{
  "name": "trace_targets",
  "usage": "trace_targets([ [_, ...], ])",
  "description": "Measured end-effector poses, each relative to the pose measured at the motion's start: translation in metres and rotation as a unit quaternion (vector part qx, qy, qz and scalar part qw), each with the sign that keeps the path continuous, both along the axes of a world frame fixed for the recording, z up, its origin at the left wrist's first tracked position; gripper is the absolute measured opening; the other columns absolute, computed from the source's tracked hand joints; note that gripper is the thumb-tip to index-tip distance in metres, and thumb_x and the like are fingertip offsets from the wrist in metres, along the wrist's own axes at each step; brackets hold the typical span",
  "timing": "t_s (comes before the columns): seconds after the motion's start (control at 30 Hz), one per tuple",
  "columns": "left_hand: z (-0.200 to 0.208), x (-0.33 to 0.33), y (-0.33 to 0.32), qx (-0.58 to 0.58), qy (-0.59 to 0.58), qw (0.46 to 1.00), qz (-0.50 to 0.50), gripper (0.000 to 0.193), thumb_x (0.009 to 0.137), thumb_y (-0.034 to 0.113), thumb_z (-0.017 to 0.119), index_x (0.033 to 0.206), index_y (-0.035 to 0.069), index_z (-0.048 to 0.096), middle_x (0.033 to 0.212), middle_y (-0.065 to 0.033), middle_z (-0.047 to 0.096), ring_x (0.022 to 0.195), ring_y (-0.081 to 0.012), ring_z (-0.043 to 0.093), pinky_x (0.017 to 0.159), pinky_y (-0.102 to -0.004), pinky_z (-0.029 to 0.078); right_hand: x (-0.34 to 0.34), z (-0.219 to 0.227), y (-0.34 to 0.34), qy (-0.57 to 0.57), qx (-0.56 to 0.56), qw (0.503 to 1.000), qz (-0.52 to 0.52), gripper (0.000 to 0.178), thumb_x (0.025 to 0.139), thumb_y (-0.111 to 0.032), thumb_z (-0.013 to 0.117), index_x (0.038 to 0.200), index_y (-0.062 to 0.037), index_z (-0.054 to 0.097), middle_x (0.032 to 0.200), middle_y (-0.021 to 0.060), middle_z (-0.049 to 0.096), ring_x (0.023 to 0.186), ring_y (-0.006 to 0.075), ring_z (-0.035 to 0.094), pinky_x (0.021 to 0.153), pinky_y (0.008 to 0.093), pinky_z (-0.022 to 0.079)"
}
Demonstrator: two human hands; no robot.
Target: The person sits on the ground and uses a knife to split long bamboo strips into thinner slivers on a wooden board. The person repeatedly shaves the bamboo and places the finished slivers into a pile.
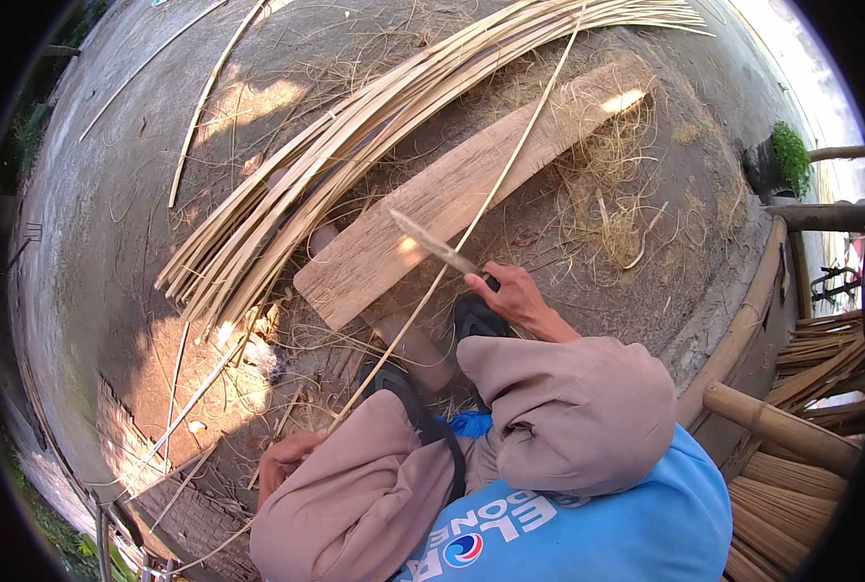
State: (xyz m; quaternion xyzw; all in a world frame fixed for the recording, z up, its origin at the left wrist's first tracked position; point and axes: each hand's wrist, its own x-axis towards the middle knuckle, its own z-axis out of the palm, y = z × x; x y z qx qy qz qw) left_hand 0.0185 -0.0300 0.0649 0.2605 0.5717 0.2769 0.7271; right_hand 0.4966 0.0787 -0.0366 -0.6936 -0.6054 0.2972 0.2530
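A knife (pixel 419 236) with a worn, pale blade and dark handle is gripped in my right hand (pixel 513 295), in front of my right knee. Its blade points to the upper left and crosses a long, thin bamboo strip (pixel 502 175). That strip slants from the top of the view down to my left hand (pixel 285 456), which is closed around it beside my left knee. The knee partly hides those fingers. Beneath the knife and strip lies a wooden plank (pixel 471 194), raised at its near end on a round log (pixel 411 351).
A large bundle of split bamboo strips (pixel 355 136) lies beyond the plank. Curly shavings (pixel 607 209) litter the ground on its right. A bamboo rail (pixel 743 320) and stacked strips (pixel 782 504) stand at the right, near a potted plant (pixel 789 155). Loose strips (pixel 205 97) lie far left.
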Motion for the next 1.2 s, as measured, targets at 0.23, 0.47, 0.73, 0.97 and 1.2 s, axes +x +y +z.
trace_targets([
  [0.23, -0.058, -0.08, -0.025, -0.126, 0.036, 0.991, -0.009, 0.02, 0.1, 0.018, 0.068, 0.102, -0.001, 0.074, 0.094, -0.0166, 0.074, 0.08, -0.0199, 0.071, 0.069, -0.0323, 0.057, 0.188, 0.005, 0.106, -0.106, -0.067, 0.957, -0.263, 0.075, 0.1, -0.07, 0.051, 0.078, 0.0, 0.067, 0.061, 0.0145, 0.061, 0.061, 0.0258, 0.068, 0.061, 0.0427, 0.052],
  [0.47, -0.03, 0.001, 0.064, -0.019, 0.208, 0.956, -0.205, 0.039, 0.106, 0.038, 0.064, 0.091, 0.003, 0.075, 0.067, 0.01, 0.045, 0.061, -0.0023, 0.036, 0.052, -0.0233, 0.024, 0.172, 0.057, 0.133, 0.001, 0.017, 0.955, -0.298, 0.071, 0.099, -0.071, 0.051, 0.083, -0.0035, 0.066, 0.059, 0.0058, 0.059, 0.052, 0.0167, 0.065, 0.052, 0.0338, 0.053],
  [0.73, -0.04, 0.064, 0.098, 0.098, 0.278, 0.938, -0.182, 0.036, 0.102, 0.034, 0.072, 0.125, 0.006, 0.077, 0.072, 0.005, 0.063, 0.067, -0.0039, 0.054, 0.058, -0.026, 0.04, 0.097, 0.027, 0.081, 0.064, 0.067, 0.952, -0.292, 0.065, 0.101, -0.065, 0.057, 0.089, -0.0024, 0.067, 0.057, 0.004, 0.057, 0.05, 0.0137, 0.064, 0.05, 0.031, 0.05],
  [0.97, -0.066, 0.118, 0.06, 0.236, 0.353, 0.892, -0.154, 0.033, 0.098, 0.029, 0.074, 0.124, 0.007, 0.075, 0.111, -0.0202, 0.076, 0.098, -0.0271, 0.077, 0.084, -0.0331, 0.056, 0.076, -0.016, 0.045, 0.04, -0.062, 0.983, -0.168, 0.067, 0.102, -0.06, 0.059, 0.078, 0.0017, 0.065, 0.054, 0.0071, 0.053, 0.05, 0.0185, 0.061, 0.052, 0.0369, 0.051],
  [1.2, -0.062, 0.089, 0.078, 0.196, 0.304, 0.913, -0.186, 0.034, 0.099, 0.03, 0.073, 0.124, 0.007, 0.075, 0.1, -0.0168, 0.079, 0.09, -0.0156, 0.074, 0.081, -0.0323, 0.055, 0.017, 0.01, -0.027, -0.049, 0.011, 0.998, 0.032, 0.053, 0.101, -0.052, 0.064, 0.091, 0.0003, 0.069, 0.061, 0.0247, 0.056, 0.059, 0.0391, 0.063, 0.059, 0.0477, 0.047],
])
